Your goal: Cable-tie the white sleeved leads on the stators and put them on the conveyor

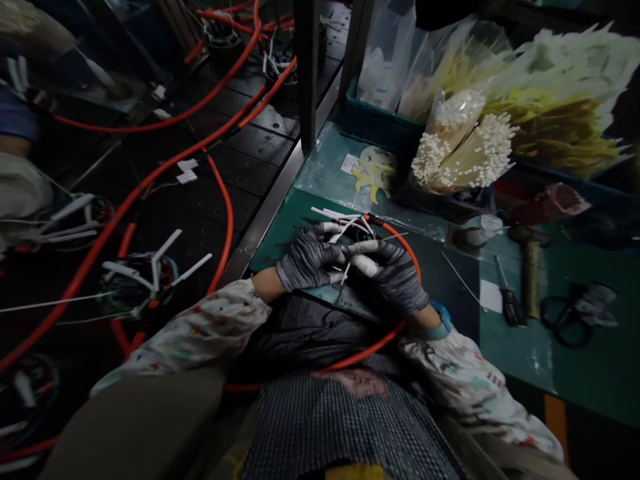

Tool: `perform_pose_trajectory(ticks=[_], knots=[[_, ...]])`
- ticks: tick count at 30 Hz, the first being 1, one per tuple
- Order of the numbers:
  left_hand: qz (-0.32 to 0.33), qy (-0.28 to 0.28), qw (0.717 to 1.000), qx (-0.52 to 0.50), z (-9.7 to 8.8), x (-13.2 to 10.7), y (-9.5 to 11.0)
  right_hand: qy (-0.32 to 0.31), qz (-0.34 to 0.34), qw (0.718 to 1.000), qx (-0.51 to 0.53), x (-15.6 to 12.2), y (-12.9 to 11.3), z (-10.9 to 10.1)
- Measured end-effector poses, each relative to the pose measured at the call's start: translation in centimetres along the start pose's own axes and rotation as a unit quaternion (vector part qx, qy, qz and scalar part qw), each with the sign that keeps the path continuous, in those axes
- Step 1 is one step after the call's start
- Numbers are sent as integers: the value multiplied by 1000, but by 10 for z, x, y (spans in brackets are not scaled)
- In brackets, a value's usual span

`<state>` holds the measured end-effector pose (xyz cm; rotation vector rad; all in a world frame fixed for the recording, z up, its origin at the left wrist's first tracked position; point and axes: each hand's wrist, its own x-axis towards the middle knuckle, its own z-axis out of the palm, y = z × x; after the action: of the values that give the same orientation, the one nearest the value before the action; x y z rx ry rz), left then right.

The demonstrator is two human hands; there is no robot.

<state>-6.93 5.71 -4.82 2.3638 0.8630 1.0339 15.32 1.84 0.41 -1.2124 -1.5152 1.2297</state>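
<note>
My left hand [309, 257] and my right hand [395, 275], both in dark grey gloves, meet at the near edge of a green bench [575, 380]. Their fingers are closed around the end of an orange cable [407, 250] that loops from my lap up past the right hand. A small bunch of thin white and dark wires [345, 223] sticks out of the cable end between the fingertips. The right forefinger has a white wrap on it.
Bundles of white-tipped and yellow cable ties [480, 150] lie in a blue bin [380, 123] at the back. A hammer [530, 267], a small knife [510, 300] and scissors [567, 320] lie to the right. Orange cable assemblies [145, 280] sit on the dark conveyor to the left.
</note>
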Motion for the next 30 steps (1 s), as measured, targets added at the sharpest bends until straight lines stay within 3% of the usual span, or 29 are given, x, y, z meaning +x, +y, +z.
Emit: perform_pose_trajectory(ticks=[5, 13, 18, 24, 27, 30], knots=[[-20, -40, 999, -2, -4, 6, 4, 75, 0, 995, -62, 2, 6, 3], [-32, -48, 998, 22, -8, 5, 1, 52, -37, 993, -98, -3, 4, 4], [-15, -53, 998, 15, -11, 7, 3, 92, -38, 991, -86, -3, 10, 4], [-12, -48, 998, 28, -10, 7, 2, 55, -57, 993, -85, -3, 11, 3], [9, -36, 999, 29, -8, 5, -1, -21, -99, 988, -117, -9, 17, 4], [-3, -23, 1000, 17, -5, 3, -4, -14, -61, 990, -123, -20, 25, 8]])
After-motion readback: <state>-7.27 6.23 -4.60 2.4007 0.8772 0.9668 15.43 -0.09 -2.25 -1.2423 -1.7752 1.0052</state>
